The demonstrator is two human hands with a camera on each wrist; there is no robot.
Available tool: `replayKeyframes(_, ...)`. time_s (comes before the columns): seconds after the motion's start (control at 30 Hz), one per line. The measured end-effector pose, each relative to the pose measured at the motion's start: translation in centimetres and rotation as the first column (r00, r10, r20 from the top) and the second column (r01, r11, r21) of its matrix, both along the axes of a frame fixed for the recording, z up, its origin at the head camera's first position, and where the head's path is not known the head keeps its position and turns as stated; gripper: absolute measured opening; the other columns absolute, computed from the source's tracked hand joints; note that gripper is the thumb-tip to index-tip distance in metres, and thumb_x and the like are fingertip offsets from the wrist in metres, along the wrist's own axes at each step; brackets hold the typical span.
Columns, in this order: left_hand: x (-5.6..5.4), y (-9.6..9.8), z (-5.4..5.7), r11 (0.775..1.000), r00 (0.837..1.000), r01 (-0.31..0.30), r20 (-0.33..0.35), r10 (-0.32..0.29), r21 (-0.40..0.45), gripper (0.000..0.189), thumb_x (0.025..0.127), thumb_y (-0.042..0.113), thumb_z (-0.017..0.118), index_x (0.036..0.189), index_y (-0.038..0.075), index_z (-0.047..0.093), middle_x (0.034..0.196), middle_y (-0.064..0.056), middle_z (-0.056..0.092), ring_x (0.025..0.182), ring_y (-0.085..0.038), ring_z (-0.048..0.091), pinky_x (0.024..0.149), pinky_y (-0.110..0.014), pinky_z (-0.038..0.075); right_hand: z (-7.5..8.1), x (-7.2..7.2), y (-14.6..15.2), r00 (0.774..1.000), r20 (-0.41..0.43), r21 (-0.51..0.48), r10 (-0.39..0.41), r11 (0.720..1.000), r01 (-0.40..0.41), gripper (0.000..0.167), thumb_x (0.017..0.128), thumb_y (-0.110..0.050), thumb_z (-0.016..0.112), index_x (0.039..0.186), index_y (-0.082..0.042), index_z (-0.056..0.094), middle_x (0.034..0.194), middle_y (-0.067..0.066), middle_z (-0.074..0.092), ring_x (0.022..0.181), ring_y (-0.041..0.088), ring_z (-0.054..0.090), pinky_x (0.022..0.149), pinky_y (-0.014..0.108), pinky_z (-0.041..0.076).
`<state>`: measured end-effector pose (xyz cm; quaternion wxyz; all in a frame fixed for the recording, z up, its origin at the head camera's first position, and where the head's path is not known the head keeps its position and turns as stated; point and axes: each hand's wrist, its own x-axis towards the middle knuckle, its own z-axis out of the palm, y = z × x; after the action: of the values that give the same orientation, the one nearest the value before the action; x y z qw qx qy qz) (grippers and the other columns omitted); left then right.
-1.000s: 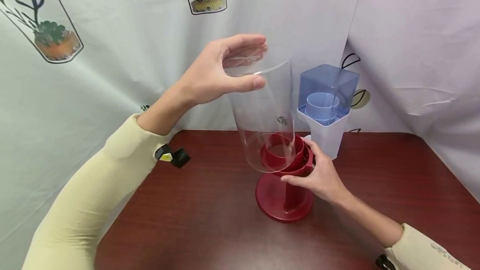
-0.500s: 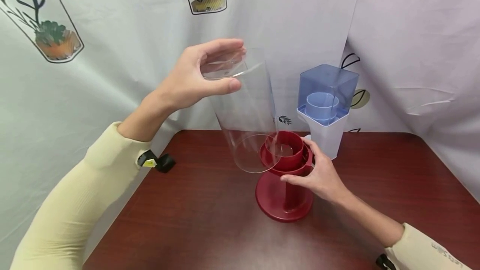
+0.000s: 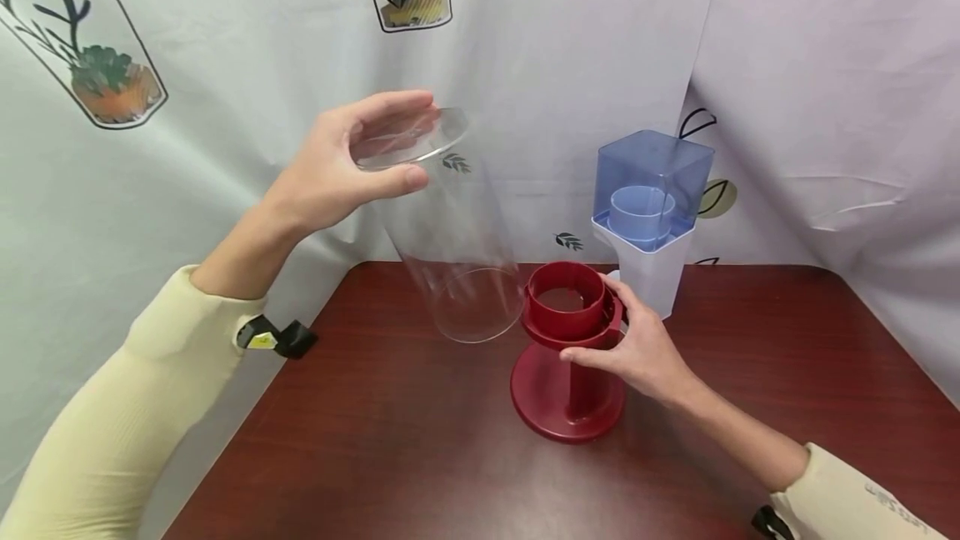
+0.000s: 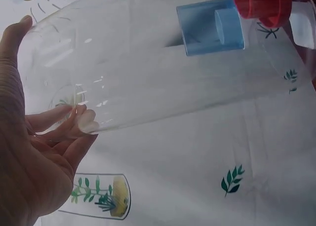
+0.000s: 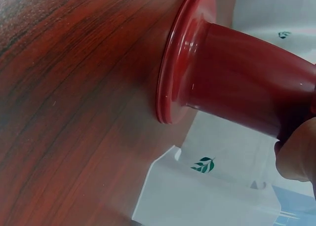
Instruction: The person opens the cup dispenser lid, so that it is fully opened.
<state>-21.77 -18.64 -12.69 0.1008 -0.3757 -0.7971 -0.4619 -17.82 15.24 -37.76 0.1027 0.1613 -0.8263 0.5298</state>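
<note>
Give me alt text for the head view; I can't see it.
The left hand holds a tilted clear cylinder by its upper end. The right hand grips a red stand on a brown table; behind it stands a white holder with a translucent blue top.

From above, the head view faces the red stand [image 3: 566,328]; left wrist view looks from its left; right wrist view, nearest, shares its base [image 3: 543,397] with the first.

A tall, transparent, colourless cylinder [image 3: 453,227] is held tilted by the left hand [image 3: 333,161]. A round-based red plastic stand [image 3: 567,325] is gripped by the right hand [image 3: 647,355].
</note>
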Motion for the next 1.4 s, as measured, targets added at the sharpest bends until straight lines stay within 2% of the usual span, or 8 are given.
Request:
replayKeyframes(0.17,-0.1,-1.1,-0.6,0.995,0.998,-0.068,-0.016,0.067,-0.074,0.070,0.088,0.011,0.085,0.152,0.009,0.057,0.150,-0.004,0.063,0.138,-0.019,0.059,0.115,-0.031,0.044,0.1,-0.4,-0.1,1.000,0.020,-0.018,0.007,1.000,-0.007,0.104,0.078,-0.030,0.096,0.161,-0.012,0.038,0.150,0.013,0.054,0.131,0.037,0.057,0.087,0.048,0.063)
replayKeyframes(0.5,-1.4,-3.2,-3.1,0.973,0.985,-0.171,0.009,0.174,-0.156,0.075,0.088,0.021,0.088,0.155,0.014,0.055,0.150,-0.001,0.062,0.139,-0.021,0.058,0.115,-0.033,0.044,0.2,-1.7,-0.7,1.000,0.030,-0.029,0.002,1.000,-0.001,0.103,0.077,-0.031,0.097,0.161,-0.014,0.039,0.149,0.011,0.054,0.132,0.035,0.055,0.088,0.050,0.063)
replayKeyframes(0.8,-3.2,-4.7,-6.8,0.953,0.971,-0.225,0.038,0.238,-0.202,0.080,0.088,0.032,0.088,0.157,0.016,0.051,0.153,-0.001,0.059,0.142,-0.022,0.055,0.120,-0.046,0.038,0.5,-2.9,-1.2,0.999,0.044,-0.008,-0.013,1.000,0.013,0.106,0.076,-0.034,0.097,0.162,-0.013,0.038,0.152,0.011,0.052,0.135,0.036,0.053,0.090,0.052,0.062)
replayKeyframes(1.1,-5.1,-5.6,-10.6,0.927,0.948,-0.304,0.031,0.318,-0.220,0.086,0.087,0.039,0.089,0.159,0.016,0.048,0.153,-0.003,0.059,0.144,-0.026,0.053,0.120,-0.049,0.038,0.5,-4.5,-2.0,0.999,0.042,-0.014,-0.014,1.000,0.014,0.105,0.079,-0.035,0.095,0.163,-0.012,0.036,0.151,0.013,0.054,0.133,0.035,0.056,0.092,0.052,0.061)
replayKeyframes(1.27,-5.9,-6.0,-12.1,0.912,0.936,-0.343,-0.001,0.352,-0.226,0.094,0.086,0.041,0.089,0.162,0.011,0.042,0.153,-0.004,0.059,0.142,-0.027,0.055,0.119,-0.049,0.040,0.6,-5.3,-2.4,0.999,0.046,-0.025,-0.014,1.000,0.016,0.106,0.079,-0.034,0.095,0.163,-0.012,0.034,0.153,0.013,0.052,0.135,0.035,0.053,0.093,0.053,0.061)
replayKeyframes(1.4,-6.3,-6.3,-13.1,0.905,0.928,-0.364,0.001,0.373,-0.221,0.096,0.085,0.042,0.089,0.162,0.010,0.042,0.153,-0.006,0.059,0.142,-0.028,0.055,0.119,-0.049,0.040,0.6,-6.1,-2.8,0.999,0.046,-0.040,-0.015,0.999,0.016,0.106,0.079,-0.033,0.095,0.163,-0.012,0.033,0.154,0.013,0.051,0.136,0.035,0.053,0.093,0.054,0.060)
